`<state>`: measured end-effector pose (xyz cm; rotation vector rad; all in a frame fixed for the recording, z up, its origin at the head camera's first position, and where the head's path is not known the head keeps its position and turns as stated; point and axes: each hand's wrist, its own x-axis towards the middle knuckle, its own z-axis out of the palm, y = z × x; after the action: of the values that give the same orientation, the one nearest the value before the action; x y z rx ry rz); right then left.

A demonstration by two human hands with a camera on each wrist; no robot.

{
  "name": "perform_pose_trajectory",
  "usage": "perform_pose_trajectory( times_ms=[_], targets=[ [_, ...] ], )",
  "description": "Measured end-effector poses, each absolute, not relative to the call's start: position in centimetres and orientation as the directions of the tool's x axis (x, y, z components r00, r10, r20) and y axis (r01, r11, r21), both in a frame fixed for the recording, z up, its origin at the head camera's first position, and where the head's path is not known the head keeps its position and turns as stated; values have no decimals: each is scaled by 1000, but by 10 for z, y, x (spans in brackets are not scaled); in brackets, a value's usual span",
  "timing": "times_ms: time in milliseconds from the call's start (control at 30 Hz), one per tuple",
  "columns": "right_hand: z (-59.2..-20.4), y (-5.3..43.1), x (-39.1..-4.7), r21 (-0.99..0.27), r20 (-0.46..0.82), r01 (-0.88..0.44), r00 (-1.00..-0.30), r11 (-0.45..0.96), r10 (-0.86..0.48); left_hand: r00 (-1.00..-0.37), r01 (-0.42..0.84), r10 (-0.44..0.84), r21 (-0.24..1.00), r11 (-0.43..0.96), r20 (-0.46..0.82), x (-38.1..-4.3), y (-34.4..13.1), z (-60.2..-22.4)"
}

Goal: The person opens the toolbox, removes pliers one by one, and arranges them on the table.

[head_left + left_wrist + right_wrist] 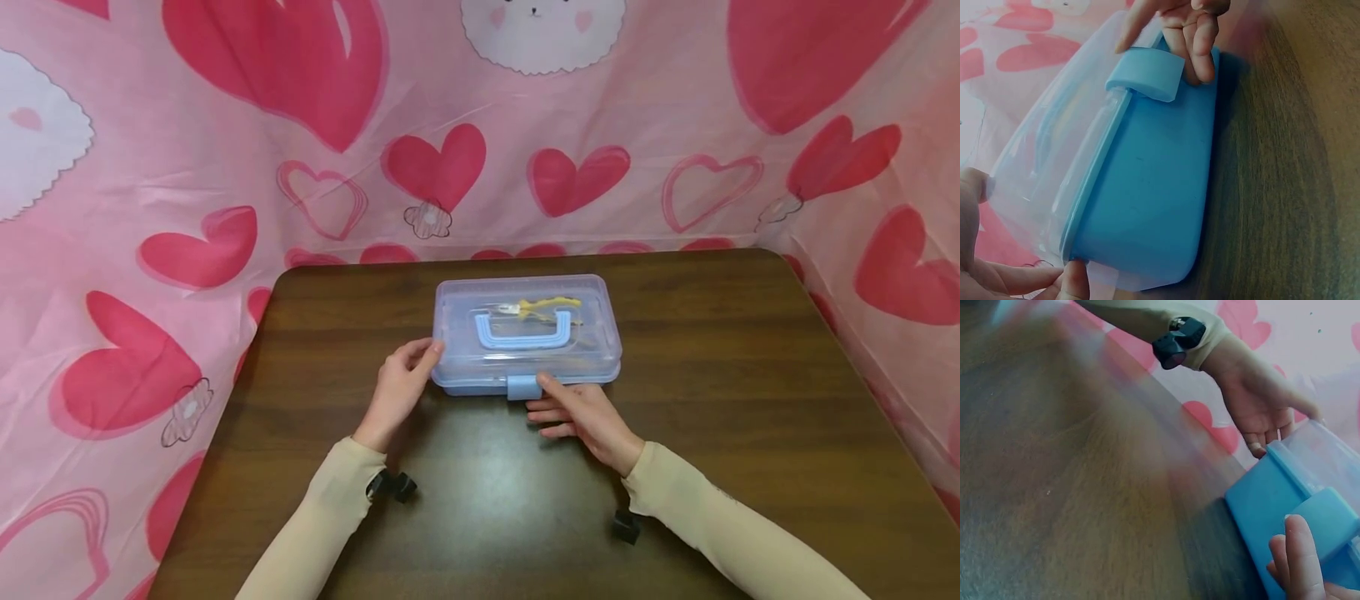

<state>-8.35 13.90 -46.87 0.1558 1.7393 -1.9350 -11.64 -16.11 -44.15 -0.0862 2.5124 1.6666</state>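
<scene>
A small plastic toolbox (pixel 465 333) with a clear lid and a light blue base lies closed on the table. Its blue carrying handle (pixel 525 342) is folded flat on the lid. Through the lid, yellow-handled pliers (pixel 551 302) show inside. My left hand (pixel 397 387) holds the box's left end, thumb at the lid and fingers at the rim. At the front, my right hand (pixel 592 417) has its thumb at the edge of the blue latch (pixel 1147 72), the other fingers loosely extended below. The latch sits over the lid's rim.
The dark wood-grain table (pixel 750 400) has rounded back corners. Pink cloth (pixel 637 108) printed with hearts hangs behind it and along both sides. Small black cameras are strapped at both wrists, over cream sleeves (pixel 322 517).
</scene>
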Motion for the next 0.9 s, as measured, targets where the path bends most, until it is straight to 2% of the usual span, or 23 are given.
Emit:
perform_pose_trajectory(
  times_ms=[400,700,900],
  targets=[
    [-468,133,-83,-893,-418,446,-869,-53,-265,-990,-120,21,915,386,-139,-116,-160,-440],
    [-467,140,-85,-866,-453,497,-828,-59,-331,-992,-108,24,913,394,-127,-117,-160,-442],
    [-469,138,-85,-867,-454,495,-830,-53,-323,-989,-123,33,911,393,-147,-115,-160,-441]
  ],
)
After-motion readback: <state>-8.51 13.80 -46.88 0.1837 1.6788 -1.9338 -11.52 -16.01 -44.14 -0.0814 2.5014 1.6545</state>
